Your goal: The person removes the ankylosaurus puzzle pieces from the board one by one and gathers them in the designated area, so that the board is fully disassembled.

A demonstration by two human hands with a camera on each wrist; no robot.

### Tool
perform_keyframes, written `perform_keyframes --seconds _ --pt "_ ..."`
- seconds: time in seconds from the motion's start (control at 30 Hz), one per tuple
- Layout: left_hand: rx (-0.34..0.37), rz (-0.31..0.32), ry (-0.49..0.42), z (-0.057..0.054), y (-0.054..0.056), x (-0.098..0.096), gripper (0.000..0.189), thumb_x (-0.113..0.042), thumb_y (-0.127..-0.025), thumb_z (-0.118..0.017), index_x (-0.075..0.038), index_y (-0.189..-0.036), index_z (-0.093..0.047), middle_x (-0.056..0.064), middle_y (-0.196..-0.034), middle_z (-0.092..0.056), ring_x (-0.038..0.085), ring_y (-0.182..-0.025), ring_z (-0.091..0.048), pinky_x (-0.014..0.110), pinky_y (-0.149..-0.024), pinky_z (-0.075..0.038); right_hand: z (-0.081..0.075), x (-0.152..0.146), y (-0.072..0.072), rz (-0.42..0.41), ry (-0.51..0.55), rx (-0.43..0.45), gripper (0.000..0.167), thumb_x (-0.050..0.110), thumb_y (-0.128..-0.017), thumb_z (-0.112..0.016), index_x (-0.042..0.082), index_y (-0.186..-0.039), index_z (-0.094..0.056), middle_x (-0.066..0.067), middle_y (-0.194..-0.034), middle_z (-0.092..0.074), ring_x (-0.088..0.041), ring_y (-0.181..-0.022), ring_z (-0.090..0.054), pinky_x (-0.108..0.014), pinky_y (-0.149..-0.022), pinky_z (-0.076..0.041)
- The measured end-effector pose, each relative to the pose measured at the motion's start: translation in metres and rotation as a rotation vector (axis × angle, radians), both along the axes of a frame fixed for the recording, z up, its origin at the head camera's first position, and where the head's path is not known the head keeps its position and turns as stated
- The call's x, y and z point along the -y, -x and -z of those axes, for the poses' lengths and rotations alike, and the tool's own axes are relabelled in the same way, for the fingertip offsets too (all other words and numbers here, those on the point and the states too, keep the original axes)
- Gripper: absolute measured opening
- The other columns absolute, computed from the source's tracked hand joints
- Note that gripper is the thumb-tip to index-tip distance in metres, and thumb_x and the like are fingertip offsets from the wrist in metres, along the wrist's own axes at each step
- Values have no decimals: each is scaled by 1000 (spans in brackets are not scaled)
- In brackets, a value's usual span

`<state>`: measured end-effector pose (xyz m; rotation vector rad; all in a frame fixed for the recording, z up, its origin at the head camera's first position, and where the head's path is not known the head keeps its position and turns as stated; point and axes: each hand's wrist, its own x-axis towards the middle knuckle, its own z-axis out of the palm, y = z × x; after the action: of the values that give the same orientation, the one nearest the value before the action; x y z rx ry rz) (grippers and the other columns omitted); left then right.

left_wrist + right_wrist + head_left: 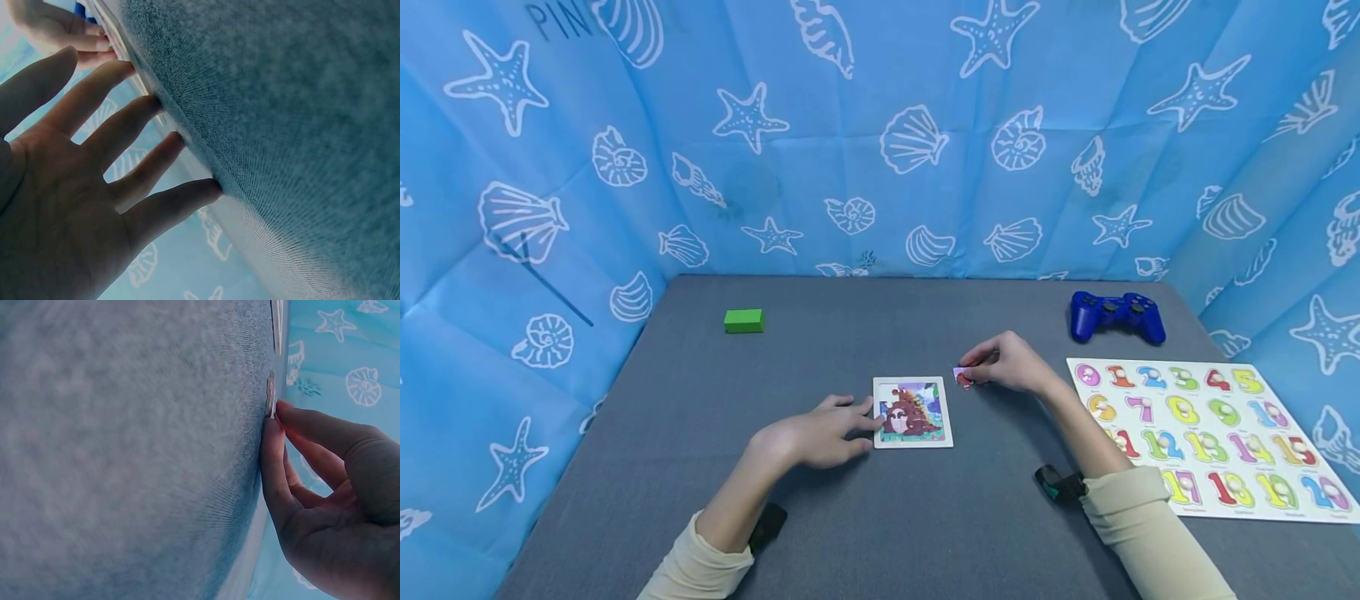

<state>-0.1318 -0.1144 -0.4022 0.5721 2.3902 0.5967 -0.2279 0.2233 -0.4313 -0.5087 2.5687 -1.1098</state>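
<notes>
A small square jigsaw puzzle (913, 412) with a brown spiky dinosaur lies in a white frame (913, 445) mid-table. Pale bare backing shows at its upper left. My left hand (831, 435) touches the frame's left side with spread fingertips. In the left wrist view that hand (94, 150) has its fingers extended, tips down at the tabletop and frame edge. Just right of the frame, my right hand (1009, 364) pinches a small jigsaw piece (959, 377) between thumb and fingers. The right wrist view shows the piece (270, 394) edge-on, close to the grey cloth.
A white number puzzle board (1206, 442) with knobbed pieces lies at the right, partly behind the right forearm. Beyond it sits a blue game controller (1116, 317). A green block (743, 322) stands at the back left. Blue shell-print curtain (850, 167) surrounds the table.
</notes>
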Motion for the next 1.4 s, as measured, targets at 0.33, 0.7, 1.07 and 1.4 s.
perform_keyframes --seconds 0.33,0.7,1.07,1.4 --pt "2 1 -4 1 0 0 47 -27 -113 -59 -22 -159 -57 6 -181 -28 38 -171 -17 62 -136 -22 0 -1 -3 -4 81 53 25 7 -99 -77 -7 -120 -79 -25 -111 -81 -16 -88 -78 -25 -76 -64" --pt "5 -4 8 0 1 -2 46 -27 -113 -59 -23 -159 -58 6 -181 -29 37 -171 -17 61 -137 -22 2 20 -11 -58 211 138 30 6 -100 -76 -9 -125 -76 -28 -122 -78 -20 -96 -80 -33 -85 -67" --pt "9 -1 18 1 2 -1 47 -29 -112 -60 -24 -159 -57 5 -181 -29 37 -171 -18 63 -136 -23 2 52 -19 -116 172 116 30 12 -98 -79 -1 -125 -78 -19 -117 -79 -19 -94 -74 -30 -82 -63" --pt "10 3 9 0 2 0 48 -30 -112 -60 -24 -160 -56 5 -181 -29 37 -171 -18 64 -135 -23 2 80 -12 -215 101 97 24 10 -98 -78 -1 -119 -79 -14 -99 -77 -14 -82 -69 -26 -74 -59"
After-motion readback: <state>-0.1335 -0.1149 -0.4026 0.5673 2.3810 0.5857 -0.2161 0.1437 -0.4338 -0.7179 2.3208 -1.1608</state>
